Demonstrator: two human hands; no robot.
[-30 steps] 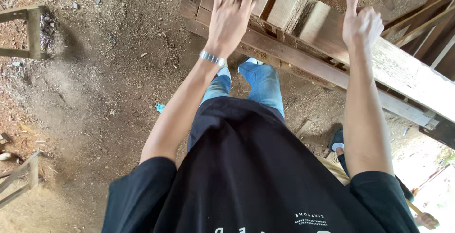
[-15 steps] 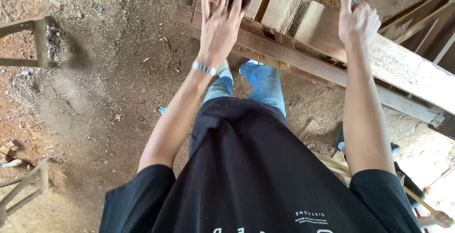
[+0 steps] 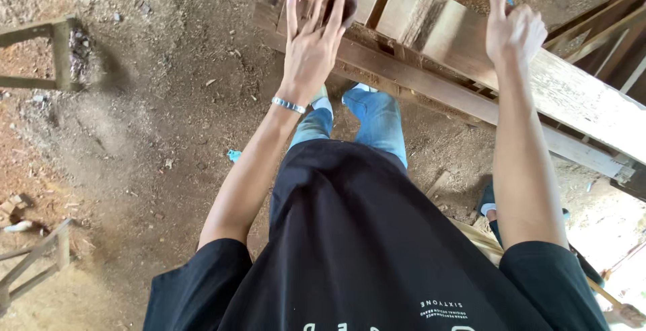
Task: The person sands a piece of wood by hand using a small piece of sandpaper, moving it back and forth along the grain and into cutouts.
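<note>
On wooden frame (image 3: 431,82) | left hand (image 3: 311,48) flat, fingers spread | right hand (image 3: 515,31) curled

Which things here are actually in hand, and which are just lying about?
In hand:
- left hand, flat on a dark piece atop the wooden slat frame
- right hand, raised over the broad plank

Lying about:
- wooden frame on the dirt, upper left
- second wooden frame, lower left
- wood scraps
- small blue scrap
</note>
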